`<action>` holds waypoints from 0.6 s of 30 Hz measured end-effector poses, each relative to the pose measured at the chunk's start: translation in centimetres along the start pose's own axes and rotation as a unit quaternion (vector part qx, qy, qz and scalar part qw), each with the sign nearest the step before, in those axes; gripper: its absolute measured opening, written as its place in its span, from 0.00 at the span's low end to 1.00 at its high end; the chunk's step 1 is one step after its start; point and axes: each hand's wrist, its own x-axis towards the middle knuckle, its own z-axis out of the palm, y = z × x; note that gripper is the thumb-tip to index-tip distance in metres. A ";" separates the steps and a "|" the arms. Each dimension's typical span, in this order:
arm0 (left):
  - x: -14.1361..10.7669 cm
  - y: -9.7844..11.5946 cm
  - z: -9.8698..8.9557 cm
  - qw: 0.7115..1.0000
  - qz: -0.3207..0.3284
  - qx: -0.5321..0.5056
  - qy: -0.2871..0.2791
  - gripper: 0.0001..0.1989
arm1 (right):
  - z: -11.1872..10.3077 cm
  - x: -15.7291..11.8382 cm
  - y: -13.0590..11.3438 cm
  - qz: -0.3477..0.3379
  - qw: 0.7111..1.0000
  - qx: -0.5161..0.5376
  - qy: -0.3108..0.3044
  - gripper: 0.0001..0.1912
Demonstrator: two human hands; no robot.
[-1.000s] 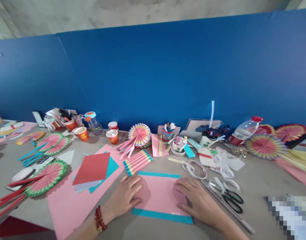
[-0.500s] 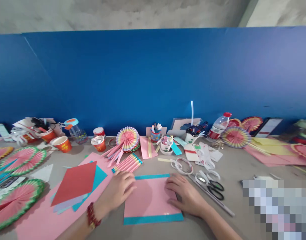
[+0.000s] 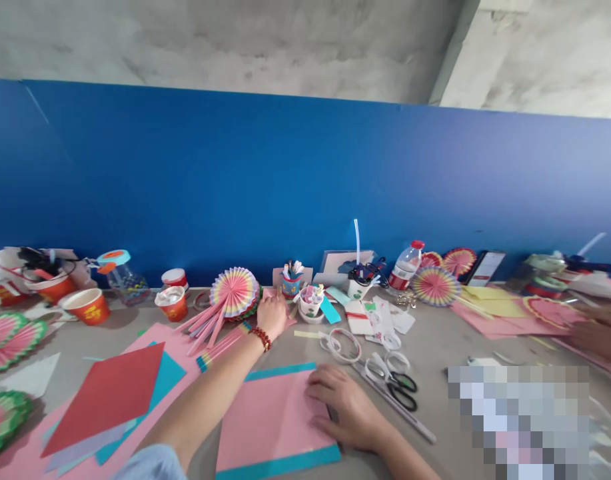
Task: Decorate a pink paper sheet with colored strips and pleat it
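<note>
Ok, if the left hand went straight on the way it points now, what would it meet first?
Most likely the small blue cup, which shows just beyond the left hand. The depth between them is hard to judge from this single view.

Left hand (image 3: 272, 316) moved off pink sheet (image 3: 270, 417) — over smaller pink paper (image 3: 270, 293).

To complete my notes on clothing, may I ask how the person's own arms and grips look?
The left grip wears no glove; a dark red beaded bracelet circles its wrist, and a light blue sleeve shows farther up that arm. The right grip is ungloved too, with no bracelet or sleeve visible on its arm.
</note>
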 end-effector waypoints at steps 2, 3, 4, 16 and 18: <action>0.2 -0.1 0.3 0.999 -0.022 -0.008 -0.022 0.19 | 0.0 0.1 -0.1 0.004 1.000 -0.003 -0.001 0.16; 0.3 -0.1 0.4 0.999 -0.031 -0.015 -0.034 0.19 | 0.0 0.2 -0.1 0.005 1.000 -0.004 -0.002 0.15; 0.3 -0.2 0.4 0.998 -0.039 -0.022 -0.047 0.18 | 0.0 0.2 0.0 0.005 1.000 -0.004 -0.003 0.15; -1.9 -1.0 -1.0 0.988 -0.046 -0.150 -0.001 0.16 | 0.5 -0.1 1.3 -0.022 0.999 -0.026 -0.008 0.14; -3.3 -1.8 -1.6 0.982 -0.032 -0.183 0.026 0.12 | 0.7 -0.1 1.5 -0.026 0.999 -0.027 0.003 0.14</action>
